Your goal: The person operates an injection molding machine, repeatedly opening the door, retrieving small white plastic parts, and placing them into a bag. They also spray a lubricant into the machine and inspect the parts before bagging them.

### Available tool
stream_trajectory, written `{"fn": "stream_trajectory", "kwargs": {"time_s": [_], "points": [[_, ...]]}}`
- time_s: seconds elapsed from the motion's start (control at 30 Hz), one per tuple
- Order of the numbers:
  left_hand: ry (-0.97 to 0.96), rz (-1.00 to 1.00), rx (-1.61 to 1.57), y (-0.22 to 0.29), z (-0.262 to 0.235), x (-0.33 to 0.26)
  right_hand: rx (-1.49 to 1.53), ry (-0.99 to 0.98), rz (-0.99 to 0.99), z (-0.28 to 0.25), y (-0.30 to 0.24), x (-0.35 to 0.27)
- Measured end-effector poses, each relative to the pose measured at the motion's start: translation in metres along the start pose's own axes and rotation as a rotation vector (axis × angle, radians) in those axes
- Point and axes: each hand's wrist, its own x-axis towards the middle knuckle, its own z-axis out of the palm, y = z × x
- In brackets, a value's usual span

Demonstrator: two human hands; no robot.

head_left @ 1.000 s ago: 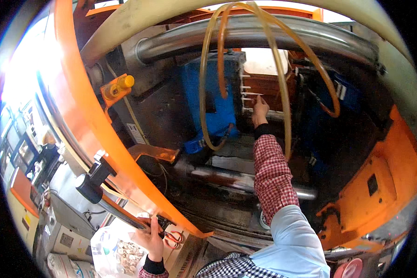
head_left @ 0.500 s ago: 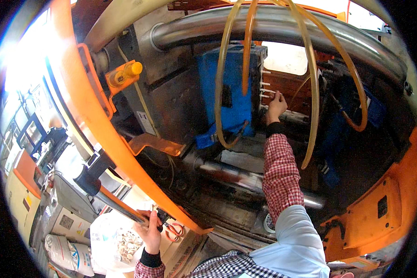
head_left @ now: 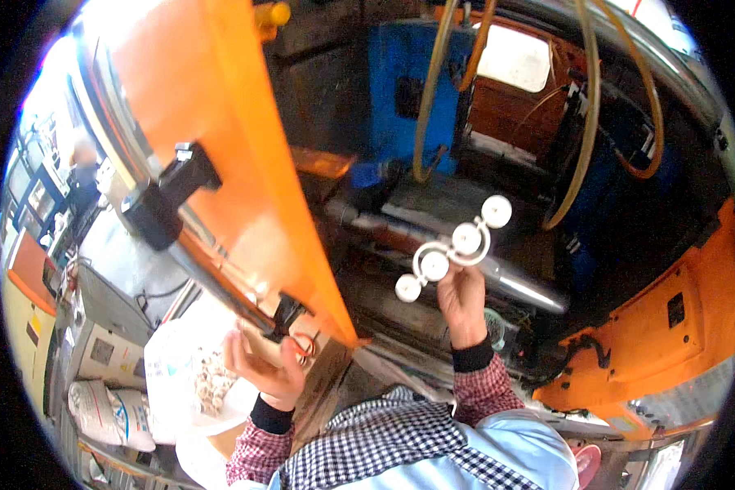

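My right hand (head_left: 463, 306) pinches a white moulded plastic piece (head_left: 466, 238), several round discs in a row joined by curved runners. It is held up in front of the machine's dark opening, tilted with its far end to the right. My left hand (head_left: 265, 371) is empty, fingers apart, beside the lower edge of the orange sliding door (head_left: 257, 163) and just below a black door fitting (head_left: 287, 317). Red-handled pliers (head_left: 305, 349) lie partly hidden behind that hand. Farther back in the opening stands a blue mould block (head_left: 408, 90).
Amber hoses (head_left: 584, 147) hang across the opening. A shiny steel bar (head_left: 523, 286) runs low through it. At left, a white bag (head_left: 159, 367) holds small pale parts (head_left: 212, 380). Filled sacks (head_left: 110, 416) lie beyond. An orange panel (head_left: 653, 327) stands at right.
My right hand has come back from the blue mould block, bringing the white moulded piece. My left hand has opened and come away from the door fitting. The door has shifted right in view.
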Motion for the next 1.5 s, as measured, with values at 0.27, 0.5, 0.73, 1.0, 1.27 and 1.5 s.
{"fn": "stream_trajectory", "kwargs": {"time_s": [0.27, 0.5, 0.73, 1.0, 1.27, 1.5], "points": [[-1.016, -0.622, -0.810, -0.008, -0.041, -0.045, -0.405, 0.035, 0.619, -0.027, 0.082, -0.151], [-0.833, -1.004, -0.447, -0.106, -0.109, -0.098, -0.971, -0.041, 0.860, -0.073, 0.123, -0.175], [-0.664, -0.851, 0.136, -0.264, -0.147, -0.172, -1.525, -0.108, 0.461, -0.092, 0.066, -0.182], [-0.995, -0.532, 0.442, -0.205, -0.101, -0.127, -2.545, 0.006, -0.465, -0.121, -0.085, -0.108], [-1.445, -0.147, -0.150, -0.043, -0.017, -0.112, -2.615, -0.381, -0.407, -0.155, -0.102, -0.059], [-1.442, 0.151, -0.363, 0.030, 0.050, -0.104, -2.628, -0.402, -0.102, -0.127, -0.122, -0.069]]}}
